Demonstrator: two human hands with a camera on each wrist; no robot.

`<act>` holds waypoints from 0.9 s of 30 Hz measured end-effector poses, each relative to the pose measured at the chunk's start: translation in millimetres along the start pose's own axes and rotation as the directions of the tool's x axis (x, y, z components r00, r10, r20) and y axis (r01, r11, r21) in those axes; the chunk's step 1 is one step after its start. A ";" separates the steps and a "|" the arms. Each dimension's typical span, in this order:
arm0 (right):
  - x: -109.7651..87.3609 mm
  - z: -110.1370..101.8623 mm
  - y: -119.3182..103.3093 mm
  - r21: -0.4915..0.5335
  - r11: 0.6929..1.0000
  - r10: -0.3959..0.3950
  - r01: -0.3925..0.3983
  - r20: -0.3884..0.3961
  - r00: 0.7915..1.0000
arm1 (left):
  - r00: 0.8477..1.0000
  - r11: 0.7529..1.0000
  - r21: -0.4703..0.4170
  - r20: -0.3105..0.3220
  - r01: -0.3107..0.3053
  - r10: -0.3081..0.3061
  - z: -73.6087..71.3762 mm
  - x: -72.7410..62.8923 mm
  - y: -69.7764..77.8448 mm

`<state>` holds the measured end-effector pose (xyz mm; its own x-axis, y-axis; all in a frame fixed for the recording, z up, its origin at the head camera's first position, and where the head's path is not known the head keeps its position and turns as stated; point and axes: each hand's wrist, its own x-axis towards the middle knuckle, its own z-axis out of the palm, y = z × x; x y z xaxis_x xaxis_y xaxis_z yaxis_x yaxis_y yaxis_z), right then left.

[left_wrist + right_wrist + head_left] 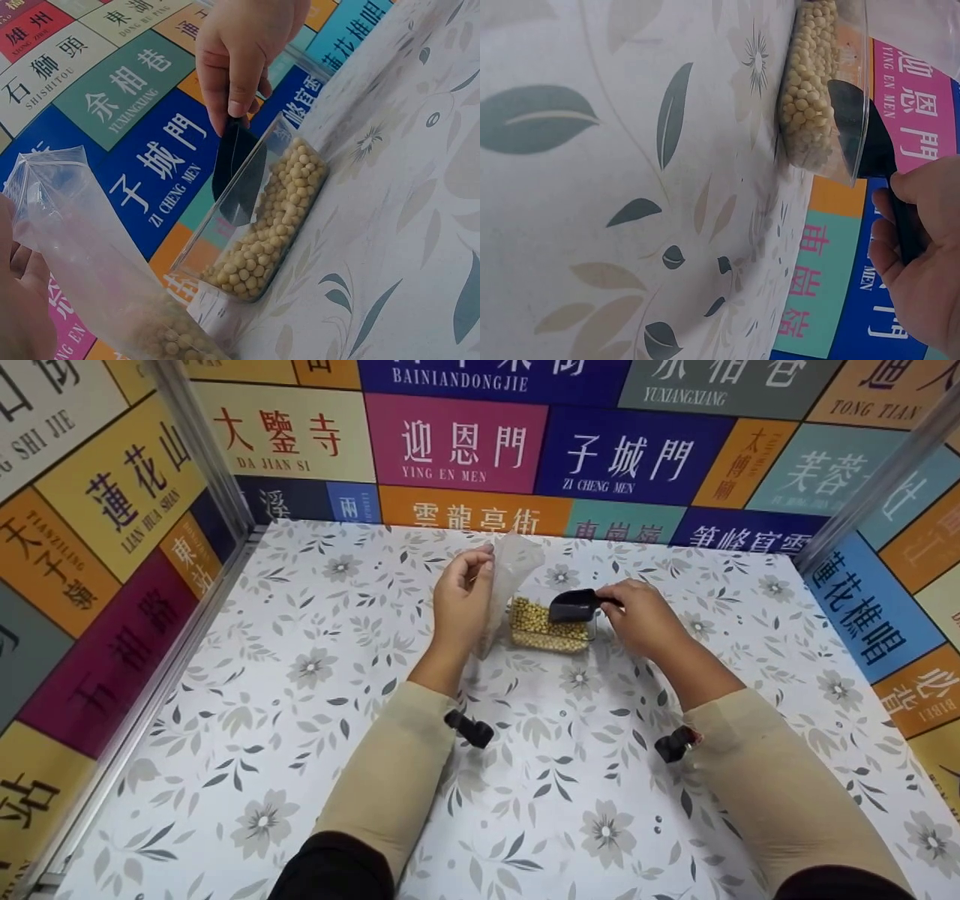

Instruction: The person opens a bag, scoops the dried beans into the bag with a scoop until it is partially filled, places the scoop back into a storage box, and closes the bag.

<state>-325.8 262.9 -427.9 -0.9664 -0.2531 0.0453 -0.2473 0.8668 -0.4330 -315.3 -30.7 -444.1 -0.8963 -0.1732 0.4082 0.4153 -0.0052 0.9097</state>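
Observation:
My left hand (461, 600) holds a clear plastic zip bag (517, 561) upright by its side edge, close to the left of a clear box (196, 253). Yellow soybeans (251, 262) fill much of the box, and more soybeans (169, 334) lie low in the bag. With my right hand (637, 615) I grip the handle of a black scoop (574, 606). Its blade (855, 124) reaches down inside the box from the right side, against the soybeans. In the left wrist view only part of my left hand (26, 292) shows, at the bag's edge.
A table (375, 750) with a white leaf-and-flower cover lies under everything. Behind it and along both sides stand panels (450, 442) of coloured signs, with a metal post (206, 442) at the back left corner.

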 end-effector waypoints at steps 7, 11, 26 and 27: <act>0.2 0.9 4.5 -0.035 0.999 0.006 -0.006 0.008 1.000 | 1.000 1.000 -0.003 -0.006 -0.003 0.003 0.5 0.2 0.6; 2.1 3.7 4.4 -0.067 0.998 -0.011 0.011 0.000 1.000 | 1.000 1.000 0.002 -0.003 -0.005 0.005 1.0 0.3 0.8; 17.6 14.0 -14.4 -0.147 0.989 -0.009 0.018 0.061 0.998 | 1.000 1.000 0.003 0.001 -0.007 0.007 1.0 0.6 -4.0; 18.5 14.9 -15.1 -0.146 0.989 -0.008 0.017 0.066 0.998 | 1.000 1.000 0.007 0.001 -0.007 0.007 1.0 0.5 -4.0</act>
<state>-338.9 238.8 -434.0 -0.9576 -0.2878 -0.0113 -0.2717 0.9156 -0.2964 -317.5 -29.7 -447.4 -0.8934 -0.1725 0.4147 0.4206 0.0030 0.9073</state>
